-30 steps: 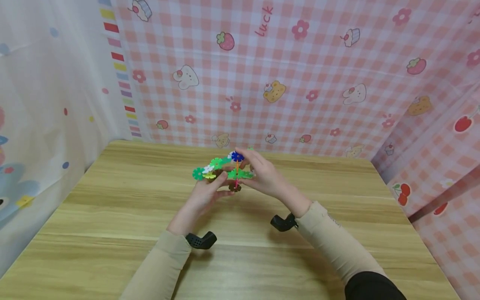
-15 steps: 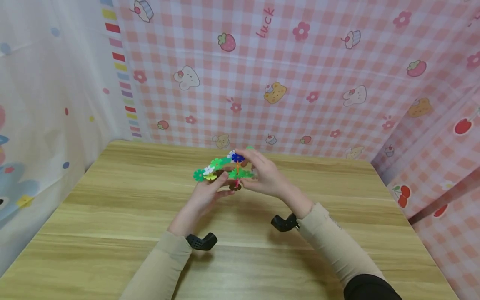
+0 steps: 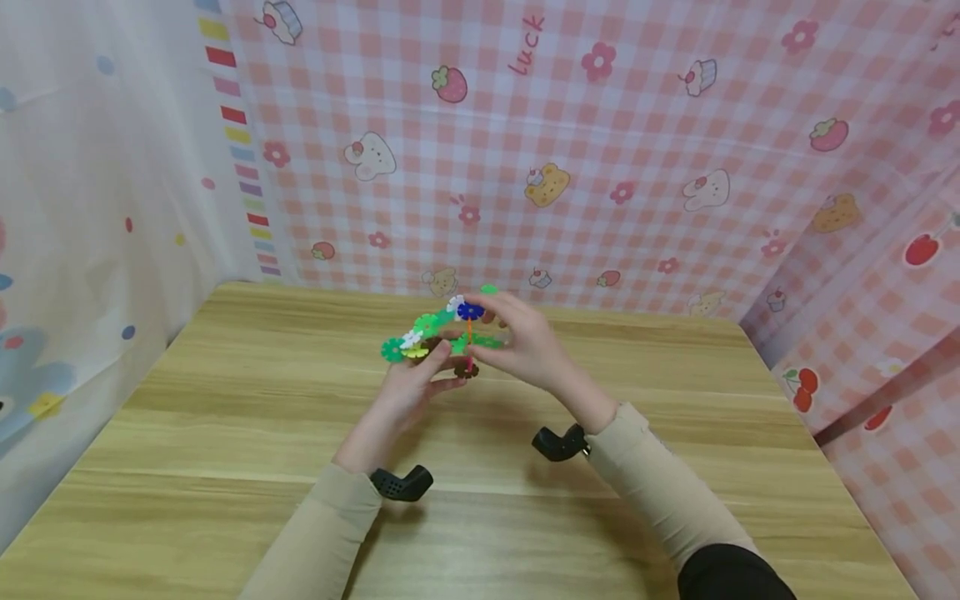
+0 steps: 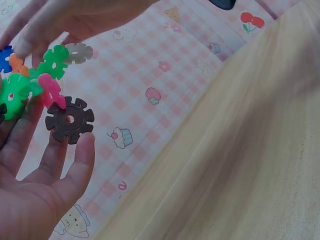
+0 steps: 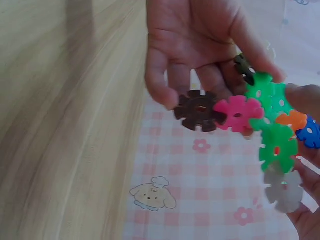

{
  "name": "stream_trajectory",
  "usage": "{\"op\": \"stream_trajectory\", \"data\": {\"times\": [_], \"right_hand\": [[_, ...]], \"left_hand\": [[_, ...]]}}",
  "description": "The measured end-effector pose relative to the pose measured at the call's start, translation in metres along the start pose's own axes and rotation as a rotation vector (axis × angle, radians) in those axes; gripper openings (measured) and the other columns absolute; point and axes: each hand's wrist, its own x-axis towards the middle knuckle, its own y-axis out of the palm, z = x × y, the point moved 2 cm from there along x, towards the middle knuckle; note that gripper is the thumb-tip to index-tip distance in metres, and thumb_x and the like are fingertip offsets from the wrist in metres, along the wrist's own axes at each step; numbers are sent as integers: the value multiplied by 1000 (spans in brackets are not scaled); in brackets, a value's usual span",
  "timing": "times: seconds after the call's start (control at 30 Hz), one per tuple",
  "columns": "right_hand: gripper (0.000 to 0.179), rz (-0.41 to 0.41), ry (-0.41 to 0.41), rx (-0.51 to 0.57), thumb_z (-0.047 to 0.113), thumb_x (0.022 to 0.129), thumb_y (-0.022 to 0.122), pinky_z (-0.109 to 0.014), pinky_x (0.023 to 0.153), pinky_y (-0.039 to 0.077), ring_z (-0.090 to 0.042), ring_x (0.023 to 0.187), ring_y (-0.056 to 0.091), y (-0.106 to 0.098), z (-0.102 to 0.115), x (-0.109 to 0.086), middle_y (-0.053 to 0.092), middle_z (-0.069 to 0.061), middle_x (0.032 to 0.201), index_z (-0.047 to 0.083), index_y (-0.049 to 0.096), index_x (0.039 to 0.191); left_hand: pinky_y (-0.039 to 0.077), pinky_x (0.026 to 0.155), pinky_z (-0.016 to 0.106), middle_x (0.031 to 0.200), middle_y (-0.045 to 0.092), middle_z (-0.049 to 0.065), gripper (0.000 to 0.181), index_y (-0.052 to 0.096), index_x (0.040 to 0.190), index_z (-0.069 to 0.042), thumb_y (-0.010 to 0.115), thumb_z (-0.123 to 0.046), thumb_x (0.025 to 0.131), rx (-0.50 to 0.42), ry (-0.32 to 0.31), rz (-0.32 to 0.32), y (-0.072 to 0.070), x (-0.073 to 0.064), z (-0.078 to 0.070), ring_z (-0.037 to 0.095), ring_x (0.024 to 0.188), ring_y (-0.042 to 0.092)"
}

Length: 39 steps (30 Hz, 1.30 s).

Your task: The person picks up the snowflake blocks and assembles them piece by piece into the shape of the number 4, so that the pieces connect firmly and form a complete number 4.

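Both hands hold up one build of interlocking notched plastic discs above the table. My left hand (image 3: 405, 392) grips it from the left and below, its thumb over the near side. A dark brown disc (image 4: 70, 120) sits at the lower end by the left fingertips, slotted into a pink disc (image 5: 239, 114). Green discs (image 5: 278, 147) and a clear disc (image 5: 283, 192) branch from the middle. My right hand (image 3: 528, 346) pinches the build on the right, by the blue disc (image 3: 470, 311) and an orange disc (image 5: 291, 120). A branch with a teal disc (image 3: 392, 349) reaches left.
The wood-grain table (image 3: 480, 533) lies below the hands. A pink checked curtain (image 3: 487, 150) hangs behind its far edge, with a white patterned curtain (image 3: 112, 167) on the left. Black wrist mounts (image 3: 405, 483) stick out inward from both wrists.
The right thumb has shifted slightly up and left, onto the middle of the build. The build has tilted a little; the left hand keeps nearly the same place.
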Motion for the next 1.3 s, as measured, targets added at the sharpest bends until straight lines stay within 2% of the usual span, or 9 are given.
{"op": "stream_trajectory", "data": {"times": [0.1,0.27,0.4,0.53,0.7,0.9,1.13,1.3], "right_hand": [[71,50,44,-18,5,76,82,-33,79,51,-21,95,57,3,-1,-1,60,-9,113,6,48,138],[73,27,81,25,-3,77,79,-37,85,53,-23,98,61,11,-2,-2,59,-13,116,5,43,141],[73,17,122,64,-6,78,76,-32,83,54,-24,98,64,15,-3,-2,58,-16,120,6,42,142],[72,19,143,51,-5,79,75,-30,75,56,-23,93,66,16,-4,-1,63,-14,114,9,42,142],[71,15,129,43,-4,80,74,-27,66,56,-20,86,68,16,-3,-1,67,-14,104,9,41,141],[69,-7,96,38,-5,79,74,-26,64,55,-20,79,68,15,-3,-1,67,-13,94,7,43,139],[67,-22,67,51,-6,79,74,-25,65,55,-20,79,68,13,-3,-2,68,-13,93,4,45,138],[66,-19,65,63,-7,79,74,-30,63,56,-21,78,68,13,-3,-3,68,-14,92,1,45,137]], "left_hand": [[51,89,50,120,59,10,42,50,131,1,55,-27,100,-20,0,-9,0,0,-1,29,108,60],[52,88,48,121,59,9,30,57,124,-8,56,-26,99,-30,-3,-27,-1,0,-2,29,108,60],[53,85,45,119,59,8,29,57,123,-9,55,-25,100,-34,-1,-49,-1,0,-2,28,106,61],[54,84,45,118,60,7,27,57,122,-9,56,-24,100,-38,0,-54,-1,0,-2,28,105,61],[53,85,45,118,60,8,28,57,123,-7,56,-23,100,-31,6,-52,0,0,-2,28,105,61],[52,86,47,117,61,9,29,58,124,-8,56,-24,99,-17,16,-39,2,-1,-4,28,104,62],[53,86,47,117,61,10,28,59,122,-10,57,-25,98,-9,18,-43,3,0,-3,29,104,61],[53,86,47,120,60,10,26,59,121,-9,57,-24,99,-13,10,-44,4,0,-3,30,105,60]]}}
